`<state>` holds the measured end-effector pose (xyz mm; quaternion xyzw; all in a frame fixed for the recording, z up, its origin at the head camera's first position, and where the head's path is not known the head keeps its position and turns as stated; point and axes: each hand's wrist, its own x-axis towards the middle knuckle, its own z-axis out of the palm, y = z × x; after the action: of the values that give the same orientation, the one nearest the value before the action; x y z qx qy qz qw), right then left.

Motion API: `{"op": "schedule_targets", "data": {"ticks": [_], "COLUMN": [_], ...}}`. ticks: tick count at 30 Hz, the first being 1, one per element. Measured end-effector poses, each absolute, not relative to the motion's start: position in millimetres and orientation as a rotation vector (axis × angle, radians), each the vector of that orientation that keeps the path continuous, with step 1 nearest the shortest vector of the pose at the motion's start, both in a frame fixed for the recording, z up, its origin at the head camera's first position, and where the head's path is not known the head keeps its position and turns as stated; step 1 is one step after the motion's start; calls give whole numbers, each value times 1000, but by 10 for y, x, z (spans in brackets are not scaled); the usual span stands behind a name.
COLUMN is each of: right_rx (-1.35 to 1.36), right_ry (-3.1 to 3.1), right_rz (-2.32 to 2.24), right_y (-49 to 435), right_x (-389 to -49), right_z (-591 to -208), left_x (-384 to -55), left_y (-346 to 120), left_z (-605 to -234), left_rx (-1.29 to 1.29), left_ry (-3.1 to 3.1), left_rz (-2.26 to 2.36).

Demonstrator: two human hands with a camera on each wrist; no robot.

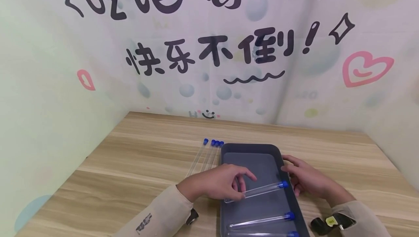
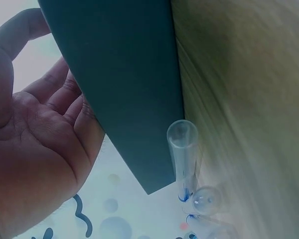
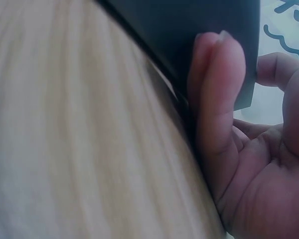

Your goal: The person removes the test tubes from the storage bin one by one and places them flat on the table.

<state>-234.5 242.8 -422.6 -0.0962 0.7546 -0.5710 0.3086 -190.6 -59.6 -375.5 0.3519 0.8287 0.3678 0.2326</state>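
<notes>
A dark grey rectangular tray [image 1: 253, 148] lies on the table. My left hand [image 1: 220, 183] reaches over its left rim and pinches a clear test tube [image 1: 265, 190] near its uncapped end, index finger extended. That tube lies aslant, its blue cap by the right wall. My right hand [image 1: 309, 179] grips the tray's right side. In the right wrist view, fingers [image 3: 219, 94] press the outer wall, with the thumb at the rim. Nearer me, another capped tube [image 1: 262, 221] and a third tube [image 1: 262, 234] lie inside the tray. The tray wall [image 2: 119, 74] hides my left fingertips in the left wrist view.
Several blue-capped tubes [image 1: 197, 157] lie side by side on the wooden table [image 1: 131, 179], left of the tray, partly behind my left arm. A printed white cloth [image 1: 183, 95] hangs behind the table. Each wrist carries a black strap or camera [image 1: 327, 224].
</notes>
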Motion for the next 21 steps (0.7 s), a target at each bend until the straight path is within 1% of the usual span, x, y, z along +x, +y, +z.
{"op": "schedule_targets", "data": {"ticks": [21], "right_rx": [-230], "right_ry": [2003], "right_rz": [-1505], "right_y": [2432], "right_x": [-2368], "right_z": [-4225], "left_x": [-1930], "left_y": [-585], "left_z": [-3758], "left_rx": [944], "left_ry": [2292], "left_rz": [1022]}}
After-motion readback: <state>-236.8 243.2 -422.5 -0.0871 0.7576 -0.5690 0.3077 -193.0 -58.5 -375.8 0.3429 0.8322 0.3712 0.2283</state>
